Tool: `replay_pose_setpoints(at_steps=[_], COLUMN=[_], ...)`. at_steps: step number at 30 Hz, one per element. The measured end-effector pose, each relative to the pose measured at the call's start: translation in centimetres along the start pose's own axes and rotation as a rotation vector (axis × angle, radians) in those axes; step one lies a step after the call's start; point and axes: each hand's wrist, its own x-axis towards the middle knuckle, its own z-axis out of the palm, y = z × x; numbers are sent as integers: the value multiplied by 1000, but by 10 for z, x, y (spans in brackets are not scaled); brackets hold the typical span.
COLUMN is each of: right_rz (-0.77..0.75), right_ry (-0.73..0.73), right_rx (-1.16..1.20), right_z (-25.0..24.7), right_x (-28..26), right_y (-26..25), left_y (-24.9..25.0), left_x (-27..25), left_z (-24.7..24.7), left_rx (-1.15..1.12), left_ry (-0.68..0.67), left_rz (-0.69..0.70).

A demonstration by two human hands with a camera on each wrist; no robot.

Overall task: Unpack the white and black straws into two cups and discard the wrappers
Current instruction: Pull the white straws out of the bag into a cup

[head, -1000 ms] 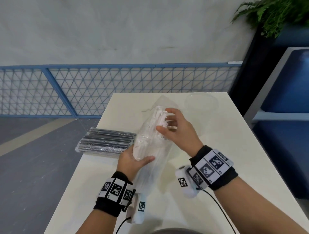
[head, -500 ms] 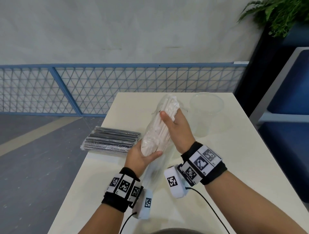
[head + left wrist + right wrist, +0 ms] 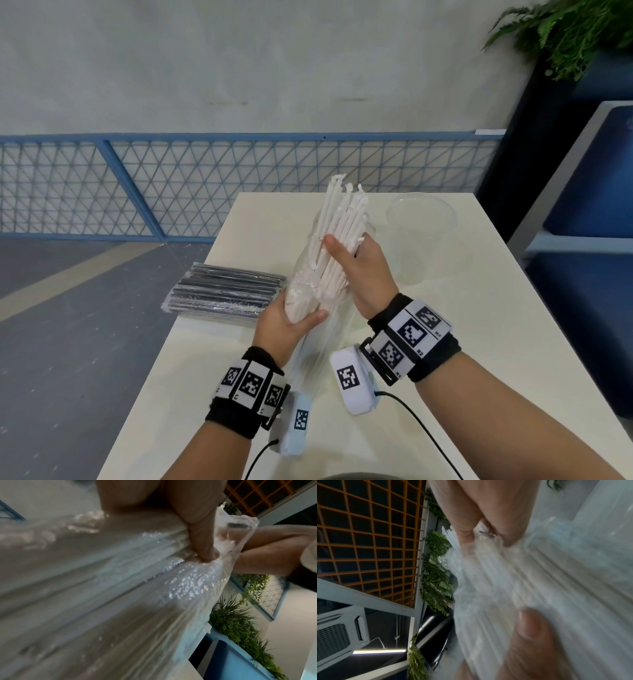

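Hands raised over table (image 3: 479, 342), left hand (image 3: 284, 325) wrapped round wrapper (image 3: 318, 346), right hand (image 3: 363, 274) gripping white straws (image 3: 339, 233).

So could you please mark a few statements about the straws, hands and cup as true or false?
1. The right hand grips the white straws. True.
2. The black straws stand in a cup. False: they lie wrapped on the table.
3. The left hand holds the clear wrapper round the bundle's lower end. True.
4. The clear cup holds white straws. False: it is empty.
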Motion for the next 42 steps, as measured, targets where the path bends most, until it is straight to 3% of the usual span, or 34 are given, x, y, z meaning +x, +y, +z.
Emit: replay_pose_setpoints(at_steps=[4,11,19,24,30,35,42], right_rz=[-89,-48,-38,-101,29,58,195], right_ry=[25,-1,119,100,31,83,-8], right_rx=[-8,-194,32,104,-150,-59,43], right_z=[2,2,6,1,7,10,6], right_x=[6,-11,3,11,-3,3,14], right_y=[-8,16,6,-9,16,15,2], left_y=[-4,1,5,2,0,0,2], left_x=[1,2,5,6,5,4,5], left_z=[-1,-2,1,0,1,1,-3], left_rx=[-6,-103,-83,-125,-121,-124,-134], left_ry=[4,9,31,72,108,93,52], left_rz=[-8,16,46,37,40,44,37])
